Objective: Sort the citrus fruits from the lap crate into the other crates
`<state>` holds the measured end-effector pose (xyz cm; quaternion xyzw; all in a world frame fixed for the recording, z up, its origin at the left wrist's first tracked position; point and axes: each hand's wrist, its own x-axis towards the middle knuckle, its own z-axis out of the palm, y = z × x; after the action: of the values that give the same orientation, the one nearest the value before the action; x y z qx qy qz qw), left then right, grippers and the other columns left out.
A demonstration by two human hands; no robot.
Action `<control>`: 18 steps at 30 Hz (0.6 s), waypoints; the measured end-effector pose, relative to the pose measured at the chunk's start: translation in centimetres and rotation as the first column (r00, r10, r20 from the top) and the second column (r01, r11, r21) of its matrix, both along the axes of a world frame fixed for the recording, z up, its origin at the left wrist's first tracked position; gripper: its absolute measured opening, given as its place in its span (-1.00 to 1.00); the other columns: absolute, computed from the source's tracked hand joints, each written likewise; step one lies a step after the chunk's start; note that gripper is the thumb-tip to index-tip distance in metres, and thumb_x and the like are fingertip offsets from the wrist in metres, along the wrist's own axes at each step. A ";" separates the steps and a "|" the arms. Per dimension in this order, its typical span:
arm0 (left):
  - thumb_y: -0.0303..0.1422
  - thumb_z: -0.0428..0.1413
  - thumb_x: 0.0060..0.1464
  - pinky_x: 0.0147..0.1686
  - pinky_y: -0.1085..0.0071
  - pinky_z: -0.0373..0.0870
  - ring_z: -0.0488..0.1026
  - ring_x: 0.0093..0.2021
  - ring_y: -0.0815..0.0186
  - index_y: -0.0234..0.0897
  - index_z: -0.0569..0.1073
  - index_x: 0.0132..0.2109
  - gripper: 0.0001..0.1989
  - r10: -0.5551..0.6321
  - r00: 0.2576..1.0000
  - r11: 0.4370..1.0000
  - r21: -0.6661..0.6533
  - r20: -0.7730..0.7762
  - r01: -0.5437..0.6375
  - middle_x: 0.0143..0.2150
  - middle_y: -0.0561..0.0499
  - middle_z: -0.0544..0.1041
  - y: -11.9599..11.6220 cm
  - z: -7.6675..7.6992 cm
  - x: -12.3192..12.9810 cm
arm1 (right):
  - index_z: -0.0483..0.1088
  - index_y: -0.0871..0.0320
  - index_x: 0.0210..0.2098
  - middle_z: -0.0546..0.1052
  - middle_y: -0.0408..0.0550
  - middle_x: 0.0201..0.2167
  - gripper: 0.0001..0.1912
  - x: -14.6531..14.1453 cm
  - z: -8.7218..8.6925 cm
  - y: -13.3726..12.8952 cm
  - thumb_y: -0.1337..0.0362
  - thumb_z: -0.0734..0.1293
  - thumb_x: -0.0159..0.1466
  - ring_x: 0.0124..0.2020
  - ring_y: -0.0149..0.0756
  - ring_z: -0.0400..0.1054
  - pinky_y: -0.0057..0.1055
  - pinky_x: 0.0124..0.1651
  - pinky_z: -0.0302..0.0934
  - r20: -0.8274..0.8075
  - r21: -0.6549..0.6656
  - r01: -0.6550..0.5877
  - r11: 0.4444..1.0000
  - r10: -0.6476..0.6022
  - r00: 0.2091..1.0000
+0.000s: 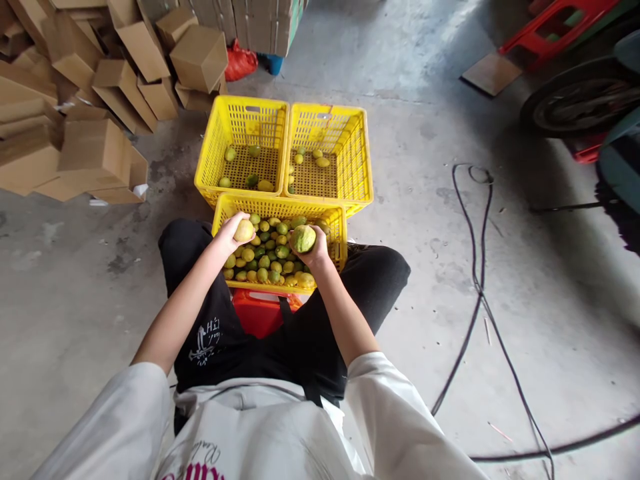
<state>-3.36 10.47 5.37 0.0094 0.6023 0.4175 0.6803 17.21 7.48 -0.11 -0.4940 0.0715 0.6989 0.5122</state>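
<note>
So the left hand [231, 231] is wrapped around a yellow fruit [244, 231], and the right hand [317, 253] is closed on a bumpy green-yellow fruit [303, 239], palm under it. Both are held up over the front crate [342, 230], which sits between the knees with a big pile of loose fruit [273, 257] in it, yellow and green mixed. Just beyond, the back left crate [206, 157] and back right crate [361, 157] each have only a few pieces on the floor. If it's sorting from front to back, I'd call it early days: a little done, most of it left.

Hard to make out: some right-hand fingers are behind the fruit, the pile covers the front crate's bottom, and a wall hides part of the back right one. Can't tell if the red plastic thing [257, 313] props the front crate. Cartons [100, 150] and a motorbike [620, 153] get cut off at the edges
</note>
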 end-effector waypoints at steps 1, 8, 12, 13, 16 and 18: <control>-0.45 0.24 -0.07 -0.52 0.49 0.43 0.40 -0.54 0.37 -0.26 0.34 -0.39 -0.81 -0.015 1.000 1.000 0.012 -0.008 0.015 -0.54 0.09 0.38 0.0 0.1 0.0 | 0.39 0.12 -0.40 0.53 -0.08 -0.53 -0.82 -0.1 0.1 0.0 0.17 0.25 0.23 -0.44 -0.27 0.47 -0.36 -0.32 0.47 -0.017 -0.001 0.005 1.000 -0.005 1.000; -0.40 0.15 0.01 -0.56 0.50 0.39 0.40 -0.58 0.36 -0.28 0.33 -0.40 -0.88 -0.081 0.997 0.997 0.003 -0.015 0.081 -0.57 0.04 0.39 -0.1 0.7 0.1 | 0.41 0.17 -0.31 0.56 0.04 -0.45 -0.68 -0.1 0.6 -0.2 0.09 0.16 0.29 -0.43 -0.22 0.43 -0.24 -0.30 0.49 -0.114 0.038 -0.042 0.998 0.046 0.992; -0.41 0.07 0.09 -0.57 0.49 0.38 0.41 -0.57 0.34 -0.29 0.34 -0.41 -0.88 -0.097 0.995 0.995 -0.001 0.038 0.097 -0.56 0.00 0.40 -0.2 0.9 0.2 | 0.39 0.13 -0.31 0.53 0.00 -0.44 -0.71 0.0 0.6 -0.3 0.03 0.26 0.25 -0.38 -0.19 0.44 -0.20 -0.31 0.49 -0.118 0.073 -0.065 0.995 0.073 0.990; -0.41 0.05 0.11 -0.56 0.49 0.38 0.41 -0.56 0.34 -0.29 0.34 -0.41 -0.87 -0.091 0.995 0.996 -0.006 0.043 0.091 -0.55 -0.01 0.41 -0.2 0.9 0.2 | 0.39 0.12 -0.30 0.51 -0.01 -0.45 -0.72 0.0 0.5 -0.3 0.02 0.28 0.25 -0.38 -0.19 0.44 -0.21 -0.33 0.49 -0.112 0.076 -0.065 0.995 0.073 0.991; -0.40 0.05 0.15 -0.54 0.48 0.42 0.42 -0.52 0.34 -0.28 0.34 -0.39 -0.86 -0.043 0.999 0.998 -0.047 0.016 0.044 -0.52 -0.01 0.41 -0.1 0.9 0.2 | 0.38 0.11 -0.30 0.48 -0.04 -0.47 -0.73 0.1 0.4 -0.2 0.02 0.28 0.26 -0.38 -0.21 0.43 -0.25 -0.38 0.48 -0.110 0.076 -0.045 0.996 0.054 0.993; -0.41 0.11 0.13 -0.49 0.48 0.46 0.41 -0.50 0.36 -0.26 0.33 -0.37 -0.87 0.016 0.999 0.998 -0.064 -0.029 -0.017 -0.50 0.04 0.40 0.0 0.8 0.3 | 0.38 0.11 -0.30 0.48 -0.03 -0.45 -0.71 0.2 0.2 -0.2 0.00 0.29 0.26 -0.37 -0.22 0.44 -0.26 -0.39 0.48 -0.122 0.072 -0.040 0.997 0.048 0.991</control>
<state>-3.11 10.48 6.16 -0.0114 0.6253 0.4033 0.6680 17.38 7.32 0.09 -0.4329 0.0678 0.7414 0.5083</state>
